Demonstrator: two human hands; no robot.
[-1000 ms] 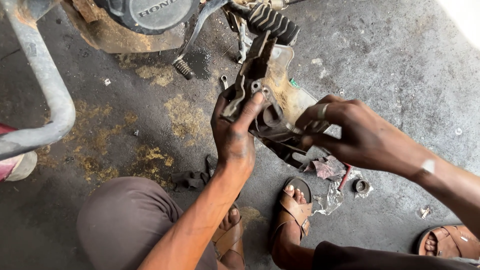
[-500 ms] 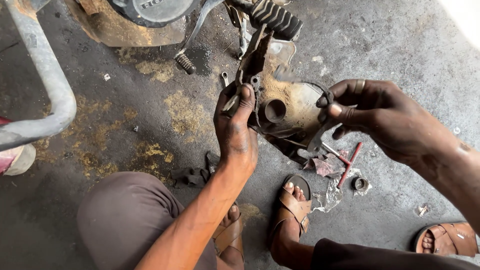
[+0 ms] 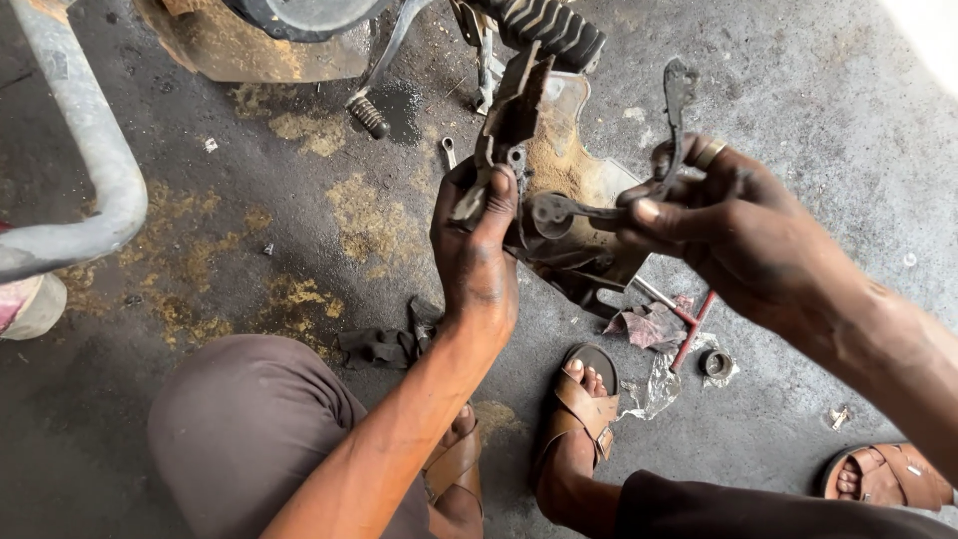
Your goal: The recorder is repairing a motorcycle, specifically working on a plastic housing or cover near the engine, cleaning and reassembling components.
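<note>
1. My left hand (image 3: pixel 477 262) was clamped around a grimy metal bracket (image 3: pixel 507 120) near the top centre of the frame, thumb pressed up its face and fingers wrapped behind. My right hand (image 3: pixel 733 225) was closed on a thin curved lever (image 3: pixel 671 130) just right of centre; its round end (image 3: pixel 547 213) sat beside my left thumb.

2. Both palms looked black with grease, so I judged either piece could slide out and drop onto my sandalled foot (image 3: pixel 584 404), which lay directly below.

3. The lever's round end was so near my left thumb that a sudden twist might have pinched it.

4. A small ring (image 3: pixel 715 363), a red-handled tool (image 3: pixel 696 327) and crumpled foil (image 3: pixel 654 384) lay on the concrete floor (image 3: pixel 798 90) at lower right. A falling part could have knocked the ring away among the grit.

5. The bracket was dark, chipped and caked with dirt, with a bolt hole showing above my thumb. The lever was slim, blackened, bent at its upper tip. Behind them lay a rusty flat plate (image 3: pixel 569 165), sandy brown.
</note>
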